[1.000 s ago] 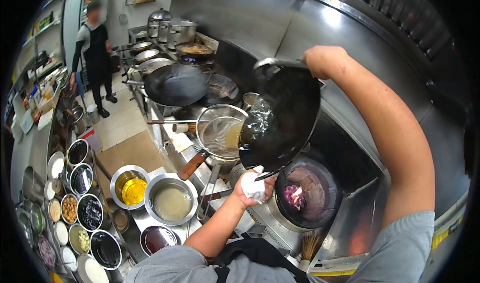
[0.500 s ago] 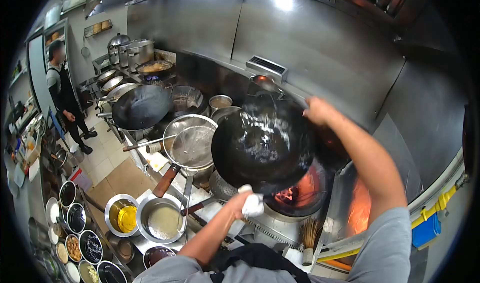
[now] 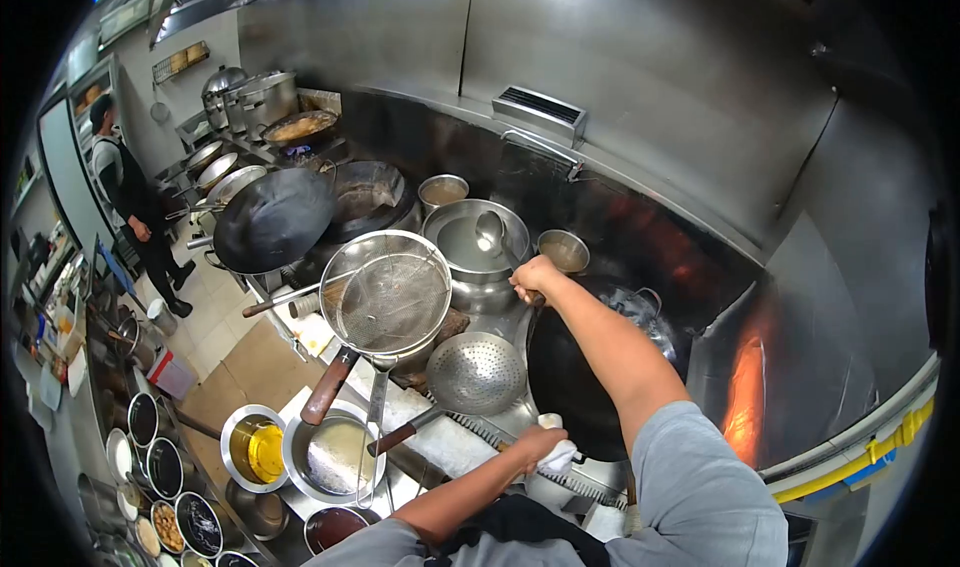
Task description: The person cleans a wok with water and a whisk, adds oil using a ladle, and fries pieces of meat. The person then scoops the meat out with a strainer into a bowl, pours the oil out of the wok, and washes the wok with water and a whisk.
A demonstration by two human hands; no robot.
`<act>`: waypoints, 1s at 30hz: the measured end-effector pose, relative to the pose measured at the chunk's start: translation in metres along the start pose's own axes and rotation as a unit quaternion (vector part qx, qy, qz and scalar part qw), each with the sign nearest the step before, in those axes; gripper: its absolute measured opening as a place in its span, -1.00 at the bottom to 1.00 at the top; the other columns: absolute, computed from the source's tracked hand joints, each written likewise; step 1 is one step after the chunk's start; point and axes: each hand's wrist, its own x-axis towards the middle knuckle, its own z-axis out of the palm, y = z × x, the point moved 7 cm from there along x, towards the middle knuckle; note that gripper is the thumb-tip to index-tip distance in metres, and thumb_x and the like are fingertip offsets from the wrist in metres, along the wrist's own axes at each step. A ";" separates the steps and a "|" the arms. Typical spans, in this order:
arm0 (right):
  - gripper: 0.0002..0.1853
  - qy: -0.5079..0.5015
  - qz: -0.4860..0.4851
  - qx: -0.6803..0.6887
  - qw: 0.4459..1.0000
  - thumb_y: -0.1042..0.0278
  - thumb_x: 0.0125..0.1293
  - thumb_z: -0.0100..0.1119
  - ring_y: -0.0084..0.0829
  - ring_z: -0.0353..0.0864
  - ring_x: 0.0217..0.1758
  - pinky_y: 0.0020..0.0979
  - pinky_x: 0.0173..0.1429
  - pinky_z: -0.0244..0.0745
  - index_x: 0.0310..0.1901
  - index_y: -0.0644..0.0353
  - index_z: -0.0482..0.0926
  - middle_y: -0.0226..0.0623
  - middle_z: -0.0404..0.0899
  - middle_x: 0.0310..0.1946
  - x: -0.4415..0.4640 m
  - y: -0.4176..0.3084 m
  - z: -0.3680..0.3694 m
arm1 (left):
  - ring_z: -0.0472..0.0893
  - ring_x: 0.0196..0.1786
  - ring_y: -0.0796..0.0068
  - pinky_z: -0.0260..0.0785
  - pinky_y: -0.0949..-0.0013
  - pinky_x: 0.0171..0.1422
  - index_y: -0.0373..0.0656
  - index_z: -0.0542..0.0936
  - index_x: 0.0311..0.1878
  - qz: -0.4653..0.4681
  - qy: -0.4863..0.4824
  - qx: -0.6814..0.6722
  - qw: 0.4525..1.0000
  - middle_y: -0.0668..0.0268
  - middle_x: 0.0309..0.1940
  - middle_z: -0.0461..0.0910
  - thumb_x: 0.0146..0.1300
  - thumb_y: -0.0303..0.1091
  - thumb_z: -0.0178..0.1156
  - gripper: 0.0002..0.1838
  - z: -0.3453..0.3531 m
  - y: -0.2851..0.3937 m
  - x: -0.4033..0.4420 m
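Note:
My right hand point(image 3: 540, 279) is closed around the handle of a steel ladle point(image 3: 489, 229). The ladle's bowl is over a large steel pot point(image 3: 455, 217) of pale liquid; I cannot tell whether it touches the liquid. Near the front rim of a big black wok point(image 3: 570, 367), my left hand point(image 3: 537, 449) grips a folded white cloth point(image 3: 560, 457) against the wok's edge. The wok sits over the burner, with shiny liquid towards its far right side. My right forearm hides part of it.
Left of the wok lie a perforated skimmer point(image 3: 478, 372) and a mesh strainer point(image 3: 388, 292) over a pot. Another black wok point(image 3: 272, 222) stands behind them. An oil pot point(image 3: 250, 447) and sauce containers point(image 3: 200, 522) line the left. A co-worker point(image 3: 135, 197) stands far left.
The wok has gone from raised and tilted down onto the burner, covering the flames. My right hand has swung left with the ladle to the steel pot. My left hand has moved right.

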 end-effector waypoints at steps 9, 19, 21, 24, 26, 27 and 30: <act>-0.83 -0.287 0.135 0.640 0.700 0.40 0.34 0.05 -0.72 0.27 -0.77 -0.69 -0.73 0.20 -0.23 0.28 0.29 -0.47 0.28 -0.65 -0.038 0.068 0.008 | 0.64 -0.46 0.31 0.51 0.27 -0.37 -0.32 0.53 -0.17 -0.035 -0.093 -0.088 0.991 0.19 -0.42 0.61 0.18 -0.25 0.14 -0.70 0.039 -0.019 0.073; -0.72 -0.320 0.085 0.635 0.698 0.29 0.41 -0.07 -0.77 0.22 -0.75 -0.65 -0.74 0.20 0.02 0.27 0.44 -0.52 0.29 -0.58 -0.232 0.144 -0.120 | 0.63 -0.37 0.26 0.53 0.16 -0.25 -0.23 0.48 0.04 -0.066 -0.230 -0.256 0.937 0.19 -0.32 0.61 0.13 -0.17 0.25 -0.54 0.001 -0.089 -0.011; -0.73 -0.287 0.091 0.626 0.720 0.31 0.40 -0.05 -0.79 0.21 -0.75 -0.68 -0.75 0.18 0.04 0.25 0.42 -0.51 0.28 -0.57 -0.258 0.170 -0.143 | 0.63 -0.29 0.17 0.52 0.12 -0.19 -0.24 0.41 0.15 -0.098 -0.304 -0.283 0.905 0.10 -0.23 0.60 0.09 -0.17 0.26 -0.43 -0.024 -0.155 -0.041; -0.76 -0.244 0.117 0.586 0.763 0.35 0.38 -0.01 -0.79 0.21 -0.75 -0.69 -0.76 0.15 0.01 0.22 0.43 -0.49 0.32 -0.57 -0.287 0.213 -0.160 | 0.61 -0.30 0.14 0.50 0.09 -0.20 -0.18 0.49 0.06 -0.169 -0.289 -0.337 0.880 0.10 -0.25 0.60 0.11 -0.14 0.19 -0.53 -0.037 -0.274 -0.043; -0.82 -0.213 0.124 0.555 0.795 0.36 0.36 0.02 -0.79 0.21 -0.75 -0.68 -0.76 0.13 -0.05 0.19 0.43 -0.49 0.34 -0.57 -0.293 0.243 -0.164 | 0.62 -0.27 0.17 0.50 0.08 -0.15 -0.14 0.57 -0.17 -0.115 -0.302 -0.488 0.811 0.17 -0.32 0.60 0.18 -0.14 0.09 -0.70 -0.006 -0.328 -0.013; -0.88 -0.204 0.129 0.543 0.805 0.39 0.34 0.05 -0.78 0.22 -0.75 -0.67 -0.76 0.11 -0.14 0.17 0.42 -0.48 0.33 -0.58 -0.292 0.256 -0.165 | 0.62 -0.25 0.21 0.49 0.06 -0.09 -0.09 0.57 -0.34 -0.100 -0.146 -0.487 0.856 0.23 -0.38 0.60 0.24 -0.13 -0.02 -0.72 -0.012 -0.379 0.024; -0.89 -0.112 0.100 0.422 0.894 0.43 0.30 0.10 -0.75 0.21 -0.75 -0.63 -0.76 0.11 -0.22 0.17 0.37 -0.47 0.33 -0.58 -0.290 0.275 -0.170 | 0.63 -0.20 0.17 0.52 0.11 0.00 -0.12 0.59 -0.27 -0.042 -0.040 -0.417 0.907 0.20 -0.35 0.62 0.25 -0.14 -0.09 -0.68 0.031 -0.425 0.080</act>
